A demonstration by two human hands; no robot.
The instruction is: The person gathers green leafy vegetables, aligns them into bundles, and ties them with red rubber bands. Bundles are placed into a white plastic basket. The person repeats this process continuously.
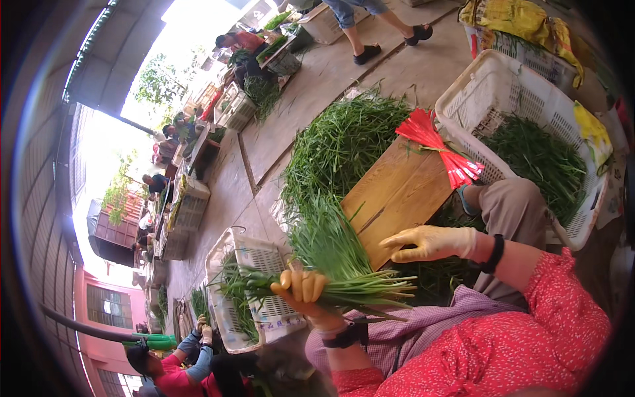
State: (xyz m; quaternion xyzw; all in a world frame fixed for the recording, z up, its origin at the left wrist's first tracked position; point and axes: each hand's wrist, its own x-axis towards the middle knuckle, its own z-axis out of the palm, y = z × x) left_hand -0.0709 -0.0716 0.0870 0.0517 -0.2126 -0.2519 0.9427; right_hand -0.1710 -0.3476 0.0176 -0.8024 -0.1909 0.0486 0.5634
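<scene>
My left hand (pixel 305 294), in a pale yellow glove, is closed around a bunch of chives (pixel 364 290), whose pale stem ends point right. Over the near right corner of a wooden board (pixel 407 188), my right hand (pixel 430 243) is also gloved, its fingers stretched out and nothing in them. Loose chives (pixel 324 231) lie along the board's left side and join a large heap (pixel 347 139) beyond. A fan of red strips with white-marked ends (pixel 442 147) rests on the board's far right corner.
A white plastic crate (pixel 463 129) holding greens stands at the right, beside my knee. Another white crate (pixel 264 255) with greens is at the left. Near it sits a co-worker (pixel 178 370) in pink. Farther off, a person's legs (pixel 390 26) cross the concrete floor, and several people work among crates.
</scene>
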